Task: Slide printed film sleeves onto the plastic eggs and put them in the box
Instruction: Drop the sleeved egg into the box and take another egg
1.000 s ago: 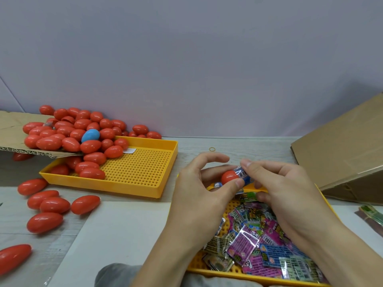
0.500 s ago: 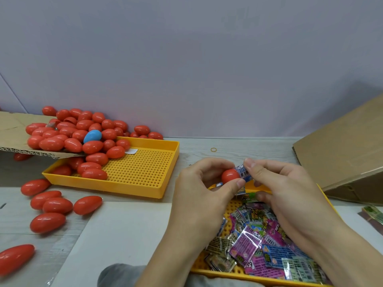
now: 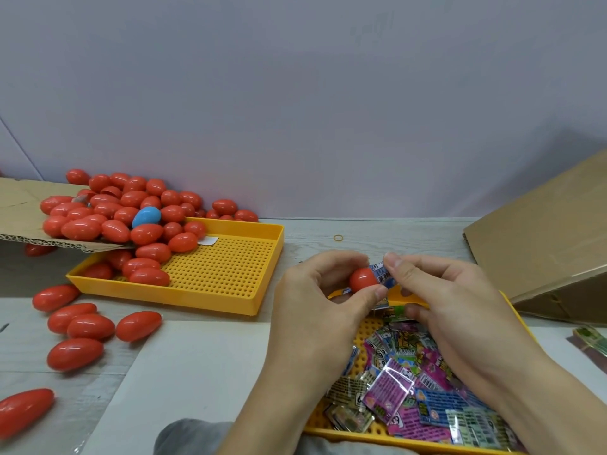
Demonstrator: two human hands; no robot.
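Note:
My left hand grips a red plastic egg between thumb and fingers, just above the near yellow tray. My right hand pinches a blue printed film sleeve that sits partly over the egg's right end. Below the hands, that tray holds several loose printed sleeves in pink, blue and green. A cardboard box stands tilted at the right edge.
A second yellow perforated tray at the left holds red eggs spilling from a cardboard flap, with one blue egg among them. Loose red eggs lie at the table's left. A rubber band lies near the wall.
Both hands have drifted slightly lower and right with the egg. The left fingers have curled closer round it, and the sleeve covers more of the egg's right end.

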